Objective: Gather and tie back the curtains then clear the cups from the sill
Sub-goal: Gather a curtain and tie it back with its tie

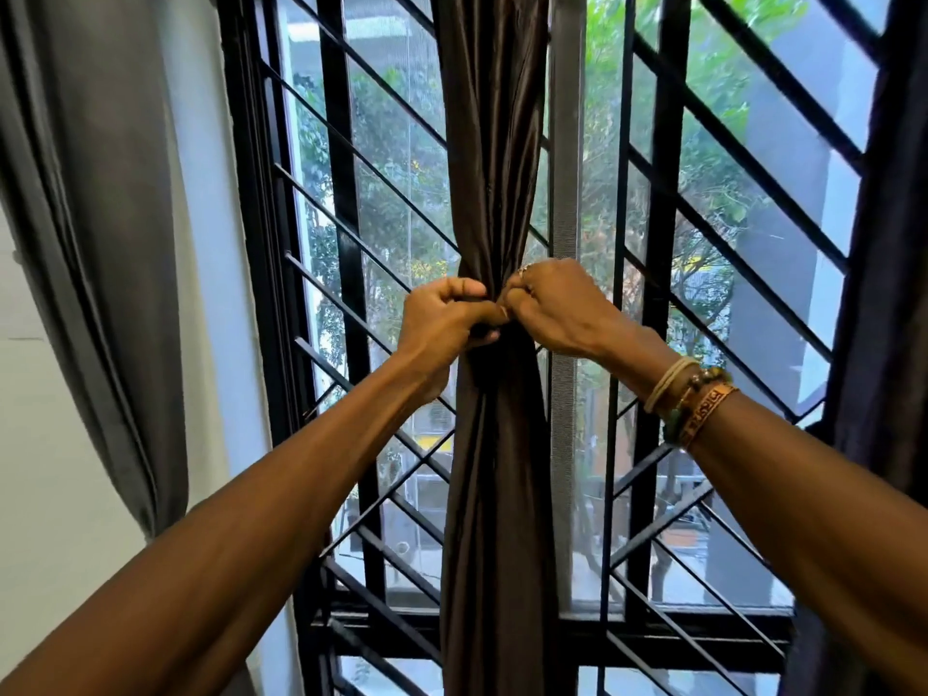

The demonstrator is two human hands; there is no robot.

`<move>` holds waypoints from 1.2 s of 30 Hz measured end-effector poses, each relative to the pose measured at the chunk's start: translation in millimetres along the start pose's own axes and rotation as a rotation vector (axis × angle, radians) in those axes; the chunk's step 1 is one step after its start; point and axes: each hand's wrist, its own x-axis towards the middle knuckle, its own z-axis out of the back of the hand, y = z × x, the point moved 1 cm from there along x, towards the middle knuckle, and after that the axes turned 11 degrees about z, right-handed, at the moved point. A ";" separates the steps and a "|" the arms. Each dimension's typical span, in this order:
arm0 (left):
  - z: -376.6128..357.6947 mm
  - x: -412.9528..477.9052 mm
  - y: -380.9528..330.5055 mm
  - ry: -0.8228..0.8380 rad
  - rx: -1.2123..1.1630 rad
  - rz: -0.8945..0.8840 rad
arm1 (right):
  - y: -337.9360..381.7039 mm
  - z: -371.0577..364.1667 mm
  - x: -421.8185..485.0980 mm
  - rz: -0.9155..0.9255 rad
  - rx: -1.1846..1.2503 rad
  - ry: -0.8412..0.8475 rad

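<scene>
Cloth of the dark curtain (494,193) looks thin, soft and a little glossy, so I judge it light but apt to slip out of a loose knot. It hangs in the middle of the window, in front of the black grille (346,193), and is pulled into a narrow waist. This waist, where the folds are bunched, seems the best place to take hold; both hands are there. The left hand (442,319) has its grip closed on the bundle from the left, fingers curled around something dark; the right hand (552,308) pinches at the same spot, its grip also closed, and the two hands touch. Whether they hold a separate tie band or a fold of the curtain itself I cannot tell; the fingers cover it. A grey curtain (100,243) hangs at the left; another dark drape (884,293) is cut off at the right edge; the sill and the cups are not in view.
</scene>
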 end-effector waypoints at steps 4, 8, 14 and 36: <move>0.8 -5.9 -2.6 0.107 -0.114 -0.004 | 8.7 13.2 9.8 -0.303 0.465 0.204; -3.7 -10.6 0.5 0.070 0.153 -0.189 | 10.4 19.7 11.3 -0.470 0.864 0.295; -10.4 -15.0 8.1 -0.185 0.659 -0.614 | 10.1 18.5 16.6 -0.492 0.860 0.321; 16.4 -18.4 -12.7 -0.188 0.480 -0.732 | -1.2 -1.7 12.5 0.031 0.071 0.091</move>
